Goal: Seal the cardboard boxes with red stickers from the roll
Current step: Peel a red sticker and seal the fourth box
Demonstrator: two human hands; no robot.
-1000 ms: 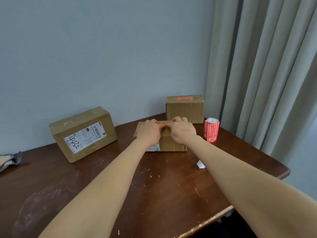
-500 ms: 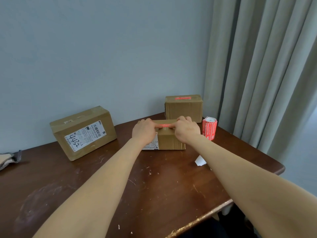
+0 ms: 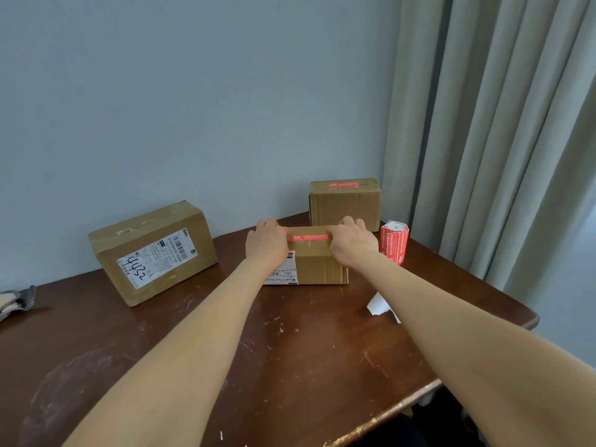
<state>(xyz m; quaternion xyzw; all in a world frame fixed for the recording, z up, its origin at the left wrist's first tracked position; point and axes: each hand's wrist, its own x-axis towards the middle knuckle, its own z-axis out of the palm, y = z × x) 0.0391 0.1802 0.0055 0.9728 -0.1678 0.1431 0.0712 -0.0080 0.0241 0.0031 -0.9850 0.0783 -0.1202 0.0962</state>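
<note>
A small cardboard box (image 3: 322, 269) stands mid-table with a red sticker (image 3: 309, 237) laid along its top seam. My left hand (image 3: 267, 245) rests on the box's left end, thumb on the sticker's left end. My right hand (image 3: 353, 241) rests on the right end, thumb on the sticker's other end. The red sticker roll (image 3: 394, 241) stands upright just right of this box. Behind it a second box (image 3: 345, 208) carries a red sticker (image 3: 343, 184) on top. A larger box (image 3: 151, 253) with a white shipping label sits at the left, with no red sticker visible.
The brown table (image 3: 290, 350) is scratched, and its right edge runs close to a grey curtain (image 3: 483, 140). A white scrap of backing paper (image 3: 378, 304) lies under my right forearm. A piece of cloth (image 3: 16, 301) lies at the far left edge.
My hands have slid apart along the box top, uncovering the red sticker between my thumbs. The boxes and the roll have stayed in place.
</note>
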